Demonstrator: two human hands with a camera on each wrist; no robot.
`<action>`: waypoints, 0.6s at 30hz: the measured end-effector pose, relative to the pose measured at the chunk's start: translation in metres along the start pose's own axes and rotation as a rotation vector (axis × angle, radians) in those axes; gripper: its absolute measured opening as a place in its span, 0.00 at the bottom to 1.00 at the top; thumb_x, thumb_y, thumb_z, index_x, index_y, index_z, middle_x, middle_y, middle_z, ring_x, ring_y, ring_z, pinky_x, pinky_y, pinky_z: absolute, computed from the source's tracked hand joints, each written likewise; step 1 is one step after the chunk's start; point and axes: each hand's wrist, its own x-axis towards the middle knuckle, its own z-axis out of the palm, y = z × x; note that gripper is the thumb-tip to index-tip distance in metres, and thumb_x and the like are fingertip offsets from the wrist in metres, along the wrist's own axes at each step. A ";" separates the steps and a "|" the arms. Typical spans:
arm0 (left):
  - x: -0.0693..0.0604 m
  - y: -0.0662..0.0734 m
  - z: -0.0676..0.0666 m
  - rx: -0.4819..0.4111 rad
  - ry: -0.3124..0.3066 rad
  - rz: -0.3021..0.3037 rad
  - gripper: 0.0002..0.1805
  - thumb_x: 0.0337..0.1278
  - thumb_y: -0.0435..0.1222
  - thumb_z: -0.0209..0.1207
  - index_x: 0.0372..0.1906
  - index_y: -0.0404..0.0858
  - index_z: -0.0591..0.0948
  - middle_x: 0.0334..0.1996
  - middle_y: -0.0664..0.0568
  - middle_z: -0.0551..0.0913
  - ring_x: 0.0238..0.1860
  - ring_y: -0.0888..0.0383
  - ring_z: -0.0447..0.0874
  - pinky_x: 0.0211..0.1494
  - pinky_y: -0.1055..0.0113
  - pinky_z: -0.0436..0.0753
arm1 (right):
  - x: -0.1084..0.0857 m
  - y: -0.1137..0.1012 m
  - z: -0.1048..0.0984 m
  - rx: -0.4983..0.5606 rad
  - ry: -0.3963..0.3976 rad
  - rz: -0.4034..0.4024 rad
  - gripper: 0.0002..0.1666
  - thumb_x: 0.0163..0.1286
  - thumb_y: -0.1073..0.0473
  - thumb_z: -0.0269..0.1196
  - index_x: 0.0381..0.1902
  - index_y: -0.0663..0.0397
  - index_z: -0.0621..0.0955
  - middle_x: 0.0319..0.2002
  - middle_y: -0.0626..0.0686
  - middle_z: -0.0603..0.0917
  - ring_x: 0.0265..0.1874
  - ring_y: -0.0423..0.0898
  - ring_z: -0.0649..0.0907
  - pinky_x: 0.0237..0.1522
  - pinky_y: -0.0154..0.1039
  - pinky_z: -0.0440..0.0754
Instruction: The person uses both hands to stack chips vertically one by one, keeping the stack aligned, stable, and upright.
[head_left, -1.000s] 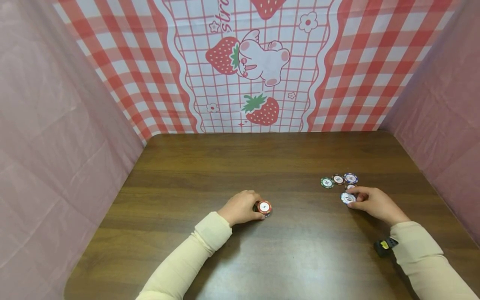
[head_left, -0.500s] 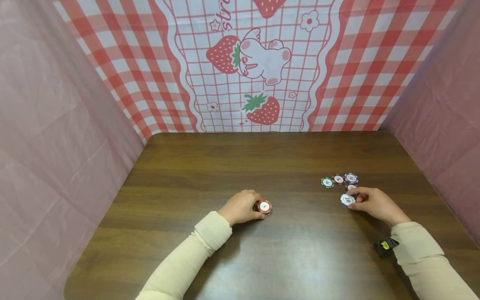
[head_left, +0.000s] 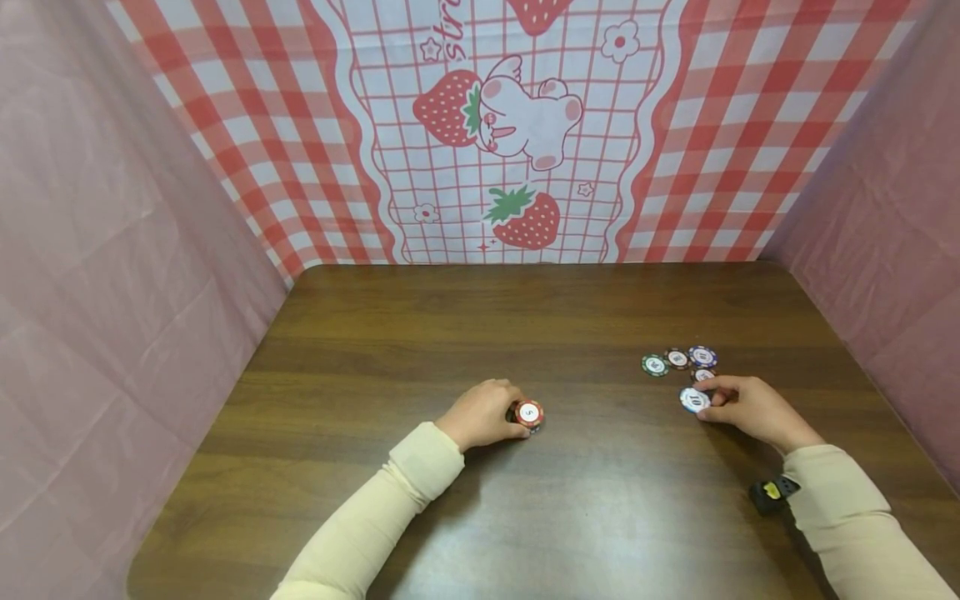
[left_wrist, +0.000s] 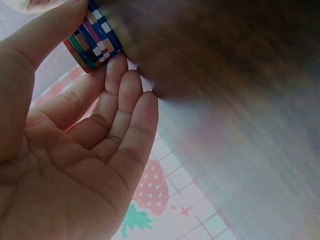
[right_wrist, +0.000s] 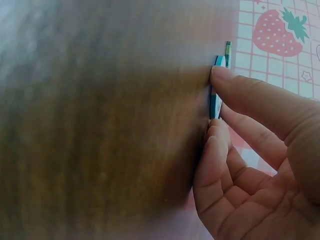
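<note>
Left hand [head_left: 483,414] grips a chip stack [head_left: 529,414]; right hand [head_left: 757,410] pinches a white-and-blue chip [head_left: 694,400].
Head view: the stack, its top face red and marked 5, stands on the brown table [head_left: 360,333] just below and right of frame centre. The pinched chip, marked 10, is further right, held by thumb and forefinger; whether it touches the table cannot be told. Just above it are a green chip [head_left: 655,365], two dark-rimmed chips [head_left: 677,358], one partly covered by fingers, and a blue chip [head_left: 702,357]. Left wrist view: the multicoloured stack sits upper left, between thumb and fingers. Right wrist view: the pinched chip appears edge-on, right of centre.
</note>
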 end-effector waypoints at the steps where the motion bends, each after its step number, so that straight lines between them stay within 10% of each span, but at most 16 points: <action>1: 0.000 0.000 0.000 -0.001 -0.001 -0.001 0.21 0.47 0.49 0.72 0.45 0.42 0.85 0.42 0.54 0.86 0.46 0.57 0.83 0.51 0.65 0.80 | 0.000 0.001 0.000 0.003 0.001 -0.001 0.25 0.56 0.59 0.72 0.51 0.65 0.81 0.28 0.48 0.78 0.23 0.33 0.70 0.26 0.32 0.67; 18: -0.001 0.001 -0.001 -0.005 -0.005 0.000 0.21 0.48 0.49 0.72 0.45 0.42 0.85 0.42 0.54 0.86 0.46 0.57 0.83 0.51 0.65 0.80 | 0.003 -0.007 0.002 -0.126 0.063 -0.053 0.21 0.55 0.55 0.73 0.42 0.62 0.85 0.27 0.47 0.78 0.23 0.33 0.70 0.28 0.32 0.67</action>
